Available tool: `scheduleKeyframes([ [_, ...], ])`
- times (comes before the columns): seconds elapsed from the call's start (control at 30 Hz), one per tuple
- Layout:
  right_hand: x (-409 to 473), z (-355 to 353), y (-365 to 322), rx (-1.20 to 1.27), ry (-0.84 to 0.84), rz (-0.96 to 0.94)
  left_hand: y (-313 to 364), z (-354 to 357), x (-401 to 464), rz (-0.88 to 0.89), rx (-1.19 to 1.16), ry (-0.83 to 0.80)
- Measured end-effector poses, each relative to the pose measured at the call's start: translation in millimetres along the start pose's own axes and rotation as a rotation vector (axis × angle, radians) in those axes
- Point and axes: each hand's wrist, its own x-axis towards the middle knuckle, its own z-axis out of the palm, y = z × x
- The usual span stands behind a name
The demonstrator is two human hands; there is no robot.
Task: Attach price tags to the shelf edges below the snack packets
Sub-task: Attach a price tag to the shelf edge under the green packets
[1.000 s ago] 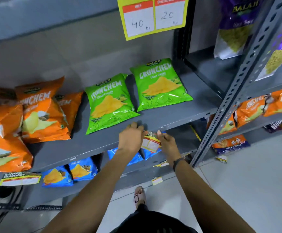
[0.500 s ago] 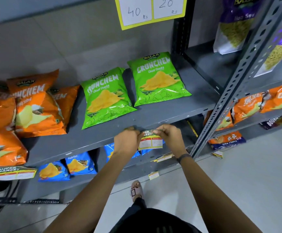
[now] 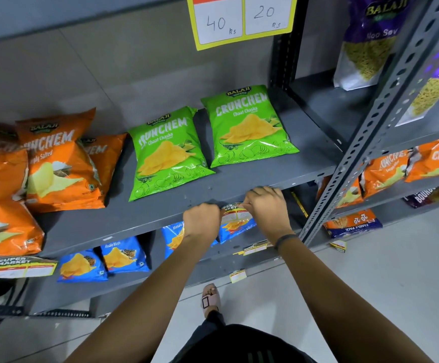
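Two green Crunchem packets lie flat on the grey middle shelf. A small price tag printed "Super Market" sits against the front edge of the shelf just below them. My left hand pinches the tag's left end and my right hand pinches its right end, fingers over the shelf lip. The hands hide most of the tag.
Orange Crunchem packets fill the shelf's left part, with a fitted tag on the edge below them. Blue packets lie on the lower shelf. A perforated grey upright stands right. A yellow price card hangs above.
Both hands have lifted the tag from below the shelf up against the shelf's front edge, and the right hand now curls over the lip.
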Motion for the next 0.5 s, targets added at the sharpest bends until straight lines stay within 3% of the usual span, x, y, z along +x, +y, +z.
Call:
scheduleKeyframes([
  [0.17, -0.9, -6.0, 4.1, 0.204, 0.027, 0.006, -1.7, 0.5, 1.6, -0.026, -0.028, 0.064],
  [0.5, 10.3, -16.3, 5.5, 0.303, 0.001, 0.052, 5.1, -18.4, 10.9, -0.022, -0.055, 0.142],
])
